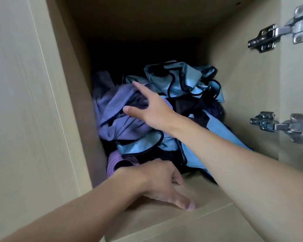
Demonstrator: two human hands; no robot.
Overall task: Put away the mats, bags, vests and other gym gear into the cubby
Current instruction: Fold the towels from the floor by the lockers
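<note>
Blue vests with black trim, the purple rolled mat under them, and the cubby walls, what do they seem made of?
Blue vests: thin synthetic fabric, probably polyester; slight sheen, soft crumpling.
Purple rolled mat: likely foam; matte, thick coiled layers at its end.
Cubby walls: probably laminated board; pale, smooth, faint wood grain.

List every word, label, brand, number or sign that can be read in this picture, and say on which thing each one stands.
No text can be read anywhere in this view.
Light blue vests: plain fabric with dark trim, no print showing.
Purple cloth and purple mat: no label showing.
Metal hinges: any stamp on them is too small to read.
</note>
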